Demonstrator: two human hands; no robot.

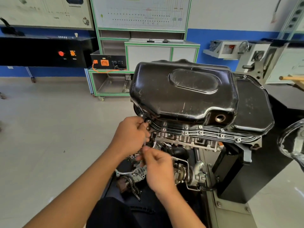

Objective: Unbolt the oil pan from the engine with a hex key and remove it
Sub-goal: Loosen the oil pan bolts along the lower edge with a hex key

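**While both hands close on the hex key: oil pan, seated on the engine**

Where the pan's near-left corner meets the block, the left hand (130,135) is curled tight, its fingertips bunched at the upper end of the hex key (144,143). The right hand (158,170) sits just below, with thumb and forefinger pinching the key's lower end. Key: thin bright metal rod, mostly hidden by the hands. Whether its tip sits in a bolt head cannot be told.

Oil pan (184,94): black pressed sheet metal, glossy, scuffed and scratched, with rounded corners. One raised oval panel on top and a round drain hole (220,118) in the near step. It sits sump-up on the inverted engine (189,142), its flange (212,134) flat against the block. Bolts (185,132): small bright heads spaced along the near flange, in place.

Engine: dull grey cast metal, ribbed and pocketed below the flange. A drive chain (131,183), dark and rusty, hangs low at the left. Mounted on a black and grey stand (243,170).

Room: pale grey matt floor (49,129). The wall (230,35) is white over a blue band. Green-framed training boards (141,14) stand on wheeled frames. A black cabinet (41,51) carries one red and one orange button.
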